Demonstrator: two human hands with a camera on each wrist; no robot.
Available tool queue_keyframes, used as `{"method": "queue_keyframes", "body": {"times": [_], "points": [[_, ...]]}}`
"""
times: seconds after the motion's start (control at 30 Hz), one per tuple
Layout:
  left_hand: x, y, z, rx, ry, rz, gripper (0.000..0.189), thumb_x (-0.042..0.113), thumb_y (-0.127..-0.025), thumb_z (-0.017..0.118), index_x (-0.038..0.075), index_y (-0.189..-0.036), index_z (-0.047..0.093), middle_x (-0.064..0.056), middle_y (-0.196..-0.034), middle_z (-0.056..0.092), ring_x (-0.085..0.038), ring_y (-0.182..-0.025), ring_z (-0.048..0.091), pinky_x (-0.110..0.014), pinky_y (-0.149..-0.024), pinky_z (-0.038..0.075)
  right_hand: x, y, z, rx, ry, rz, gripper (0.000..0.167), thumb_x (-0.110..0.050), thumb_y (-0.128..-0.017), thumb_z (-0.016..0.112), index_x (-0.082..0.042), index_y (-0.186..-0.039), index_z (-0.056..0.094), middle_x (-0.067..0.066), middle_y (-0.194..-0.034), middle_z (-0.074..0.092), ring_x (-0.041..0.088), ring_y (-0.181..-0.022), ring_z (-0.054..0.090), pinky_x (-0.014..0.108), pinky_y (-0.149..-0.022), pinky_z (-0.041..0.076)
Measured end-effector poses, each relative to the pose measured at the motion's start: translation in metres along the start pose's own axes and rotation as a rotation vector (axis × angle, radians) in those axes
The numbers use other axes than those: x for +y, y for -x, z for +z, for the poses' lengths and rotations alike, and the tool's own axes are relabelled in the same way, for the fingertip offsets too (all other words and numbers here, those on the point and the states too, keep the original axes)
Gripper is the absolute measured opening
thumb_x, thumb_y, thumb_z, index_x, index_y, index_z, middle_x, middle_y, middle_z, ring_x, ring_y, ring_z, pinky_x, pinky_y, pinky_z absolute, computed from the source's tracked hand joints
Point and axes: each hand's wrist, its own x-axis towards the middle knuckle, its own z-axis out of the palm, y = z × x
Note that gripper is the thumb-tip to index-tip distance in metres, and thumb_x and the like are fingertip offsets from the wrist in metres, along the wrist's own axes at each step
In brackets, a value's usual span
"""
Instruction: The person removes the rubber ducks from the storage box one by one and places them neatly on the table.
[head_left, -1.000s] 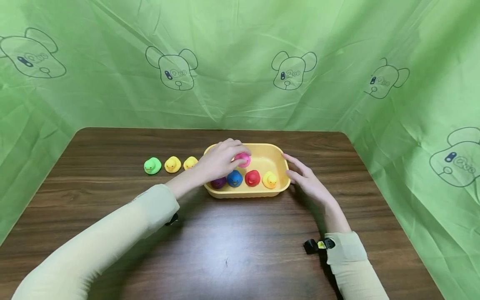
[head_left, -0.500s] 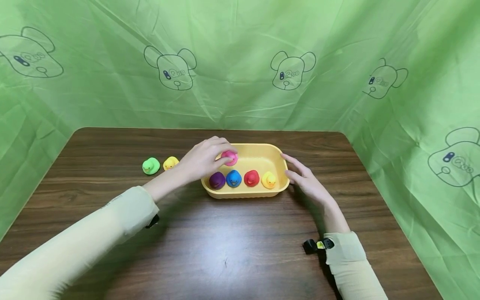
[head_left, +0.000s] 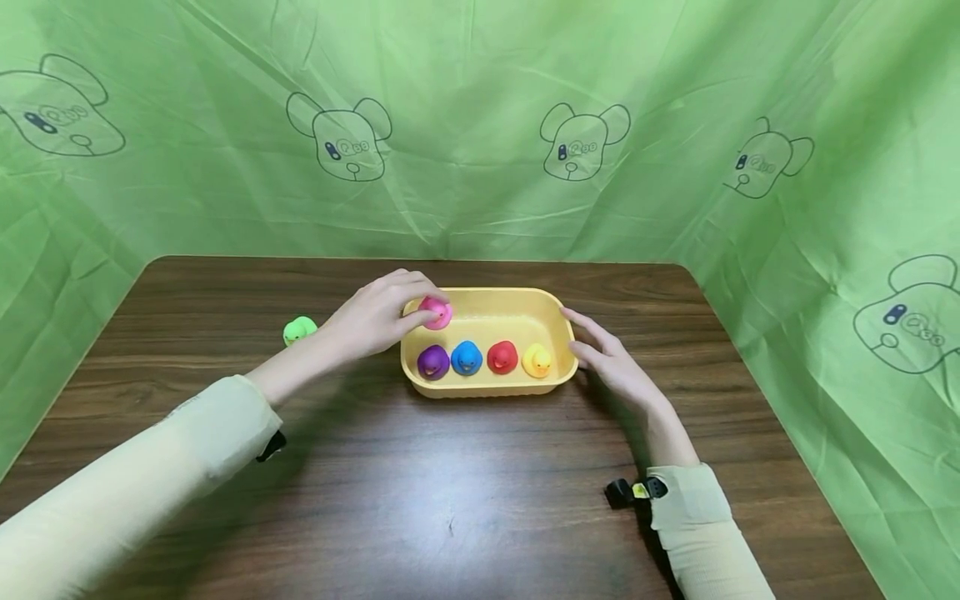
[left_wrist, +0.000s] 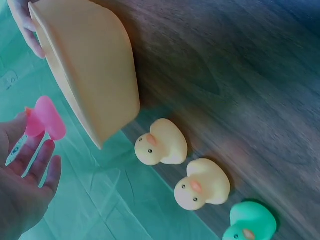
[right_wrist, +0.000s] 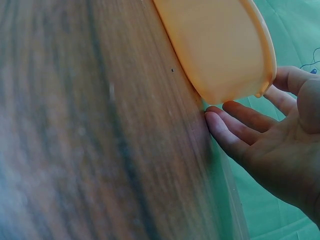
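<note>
My left hand (head_left: 371, 317) pinches a pink rubber duck (head_left: 438, 313) between thumb and fingertips, at the far left corner of a yellow plastic basin (head_left: 491, 388). In the left wrist view the pink duck (left_wrist: 47, 119) is raised beside the basin's rim. Inside, along the near side, a purple duck (head_left: 433, 362), a blue duck (head_left: 467, 358), a red duck (head_left: 502, 357) and a yellow duck (head_left: 537, 361) sit in a row. My right hand (head_left: 618, 367) rests against the basin's right end with fingers extended; the right wrist view shows its fingertips around that end wall.
Left of the basin, a green duck (head_left: 298, 329) stands on the brown wooden table (head_left: 450, 483). Two more yellow ducks, one (left_wrist: 162, 142) nearer the basin and one (left_wrist: 202, 185) beside the green one, are hidden behind my left arm in the head view. Green cloth (head_left: 465, 208) surrounds the table.
My left hand has moved left with the pink duck, from above the blue duck to the basin's left corner. The purple duck has come into view. The right hand stays at the basin's end.
</note>
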Motion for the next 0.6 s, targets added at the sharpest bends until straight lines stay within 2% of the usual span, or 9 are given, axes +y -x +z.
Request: {"method": "queue_keyframes", "body": {"times": [0.13, 0.3, 0.6], "points": [[-0.003, 0.004, -0.004, 0.002, 0.011, 0.013, 0.021, 0.022, -0.099, 0.070, 0.016, -0.119, 0.075, 0.003, -0.112, 0.073, -0.022, -0.112, 0.063, -0.040, -0.093, 0.051, 0.000, 0.000, 0.000, -0.001, -0.004, 0.001, 0.057, -0.019, -0.109, 0.050, -0.027, -0.162, 0.032, 0.005, -0.169, 0.031, 0.027, -0.137, 0.050, 0.015, -0.094, 0.052], [-0.007, 0.010, -0.010, 0.012, 0.021, 0.025, 0.021, 0.019, -0.098, 0.071, 0.015, -0.118, 0.075, 0.003, -0.114, 0.074, -0.020, -0.114, 0.063, -0.041, -0.096, 0.051, 0.001, 0.000, 0.000, 0.006, 0.014, 0.004, 0.056, -0.021, -0.109, 0.051, -0.027, -0.162, 0.033, 0.003, -0.169, 0.031, 0.025, -0.135, 0.051, 0.014, -0.093, 0.051], [-0.020, 0.031, -0.025, 0.019, 0.013, 0.017, 0.021, 0.018, -0.097, 0.072, 0.018, -0.118, 0.075, 0.004, -0.113, 0.075, -0.020, -0.114, 0.063, -0.045, -0.098, 0.051, 0.000, 0.000, 0.000, 0.014, 0.039, 0.001, 0.056, -0.022, -0.109, 0.052, -0.029, -0.161, 0.034, -0.001, -0.169, 0.029, 0.020, -0.129, 0.054, 0.016, -0.091, 0.052]]}}
